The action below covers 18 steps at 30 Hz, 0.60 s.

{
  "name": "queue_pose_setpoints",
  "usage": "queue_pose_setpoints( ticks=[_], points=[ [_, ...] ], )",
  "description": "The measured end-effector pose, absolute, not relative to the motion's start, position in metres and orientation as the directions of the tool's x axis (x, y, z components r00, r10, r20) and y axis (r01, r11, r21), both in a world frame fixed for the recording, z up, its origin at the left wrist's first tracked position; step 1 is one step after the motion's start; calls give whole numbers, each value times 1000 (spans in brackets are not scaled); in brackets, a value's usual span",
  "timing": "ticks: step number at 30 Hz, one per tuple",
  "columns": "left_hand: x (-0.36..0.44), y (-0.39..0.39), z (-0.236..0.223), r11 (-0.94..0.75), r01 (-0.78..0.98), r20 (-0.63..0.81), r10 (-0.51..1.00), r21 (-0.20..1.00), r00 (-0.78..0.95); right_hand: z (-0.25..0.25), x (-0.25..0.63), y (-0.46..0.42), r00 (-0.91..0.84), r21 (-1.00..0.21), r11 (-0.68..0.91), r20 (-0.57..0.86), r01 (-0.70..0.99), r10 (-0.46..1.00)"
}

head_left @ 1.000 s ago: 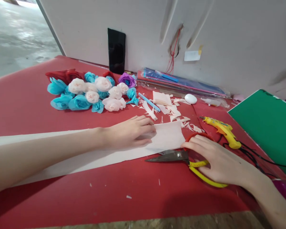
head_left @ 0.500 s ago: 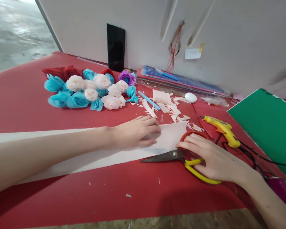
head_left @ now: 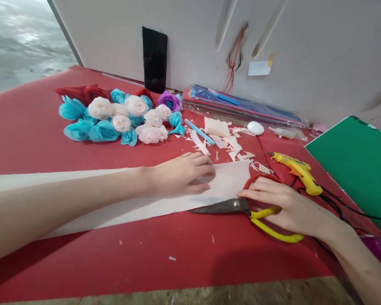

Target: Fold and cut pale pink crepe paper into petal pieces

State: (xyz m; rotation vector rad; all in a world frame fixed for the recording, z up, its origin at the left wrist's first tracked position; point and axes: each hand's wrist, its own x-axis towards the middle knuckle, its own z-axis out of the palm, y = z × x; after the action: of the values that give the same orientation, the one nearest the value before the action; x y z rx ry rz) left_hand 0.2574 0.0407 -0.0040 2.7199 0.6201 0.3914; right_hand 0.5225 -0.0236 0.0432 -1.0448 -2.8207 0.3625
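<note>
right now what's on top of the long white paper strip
The left grip rests on the white paper strip, with the forearm stretched over it. What lies directly beneath them is covered and cannot be seen.

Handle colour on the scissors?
Two-tone scissors: one red loop, one yellow loop. Best seen in the head view.

No legible lettering
The white label (head_left: pixel 259 68) on the pale panel (head_left: pixel 108 34), above the far edge of the worktop (head_left: pixel 139 262), bears faint marks too blurred to read.
</note>
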Motion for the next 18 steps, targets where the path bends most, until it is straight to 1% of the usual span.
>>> queue_pose_setpoints(
  ticks=[5, 8, 14, 18],
  points=[
    [257, 42, -4, -853, 372, 190, 460, 367, 867, 47, 522, -23, -764, -295, 731, 2, 616, 645],
    [257, 42, -5, -853, 374, 189, 461, 364, 867, 49, 522, -23, -769, -281, 735, -22, 618, 638],
    [258, 42, -6, -862, 363, 209, 451, 354, 868, 50, 528, -30, -761, -127, 751, -65, 648, 646],
    [258, 42, -7, -869, 354, 218, 441, 346, 870, 51, 526, -38, -736, -60, 735, -103, 676, 669]
  ],
)
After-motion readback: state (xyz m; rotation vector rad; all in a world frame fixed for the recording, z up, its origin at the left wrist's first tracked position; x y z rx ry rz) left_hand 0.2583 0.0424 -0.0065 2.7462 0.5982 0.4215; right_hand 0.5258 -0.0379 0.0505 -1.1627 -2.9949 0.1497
